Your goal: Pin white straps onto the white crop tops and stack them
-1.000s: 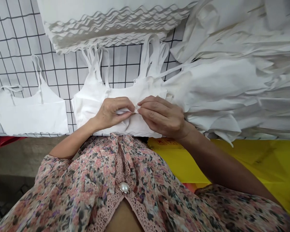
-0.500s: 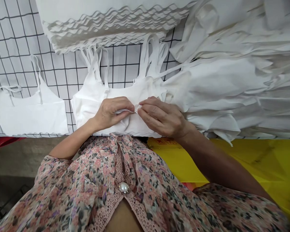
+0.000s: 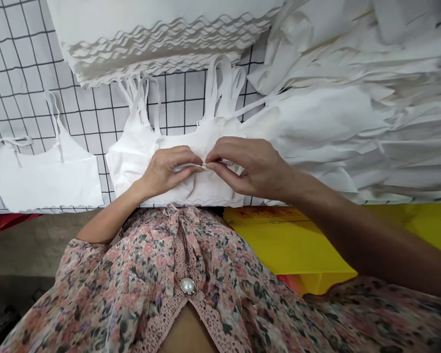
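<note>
My left hand (image 3: 171,169) pinches a thin white fabric strip (image 3: 191,165) between thumb and forefinger. At the strip's right end, the thumb and forefinger of my right hand (image 3: 252,166) are pinched together; the small bit between them is mostly hidden. Both hands are over white strappy bra tops (image 3: 132,147) that lie on the table, their thin straps pointing away from me. Whether the strip belongs to the uppermost top, I cannot tell.
Another white bra top (image 3: 47,179) lies flat at the left on the grid-patterned tablecloth (image 3: 91,110). Stacked white pieces with wavy edges (image 3: 158,41) stand at the back. Loose white garments (image 3: 338,122) heap up on the right. Something yellow (image 3: 279,245) is below the table edge.
My right hand has turned and its wrist has risen, the fingers now arched in a pinch at the strip's end. My left hand keeps its hold. The view has shifted slightly.
</note>
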`<action>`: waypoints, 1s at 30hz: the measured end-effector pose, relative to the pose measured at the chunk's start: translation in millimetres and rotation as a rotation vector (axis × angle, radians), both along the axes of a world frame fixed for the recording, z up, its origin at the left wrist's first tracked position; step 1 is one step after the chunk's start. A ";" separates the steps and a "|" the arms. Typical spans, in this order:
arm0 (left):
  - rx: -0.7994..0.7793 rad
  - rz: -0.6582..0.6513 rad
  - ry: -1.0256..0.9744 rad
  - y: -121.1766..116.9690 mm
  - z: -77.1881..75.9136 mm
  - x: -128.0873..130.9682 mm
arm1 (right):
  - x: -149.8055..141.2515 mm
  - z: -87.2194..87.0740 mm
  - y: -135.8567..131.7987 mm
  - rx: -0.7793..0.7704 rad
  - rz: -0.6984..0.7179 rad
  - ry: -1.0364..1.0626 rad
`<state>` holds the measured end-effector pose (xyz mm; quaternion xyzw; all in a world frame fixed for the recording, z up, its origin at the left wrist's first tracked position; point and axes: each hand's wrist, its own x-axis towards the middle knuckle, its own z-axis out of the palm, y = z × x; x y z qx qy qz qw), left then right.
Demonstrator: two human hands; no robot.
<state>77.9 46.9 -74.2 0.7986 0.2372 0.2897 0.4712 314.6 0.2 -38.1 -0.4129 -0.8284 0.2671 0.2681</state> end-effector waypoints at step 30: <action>-0.064 0.172 0.488 10.5 18.5 -1.5 | 43.8 32.2 84.5 -0.026 -0.203 -0.167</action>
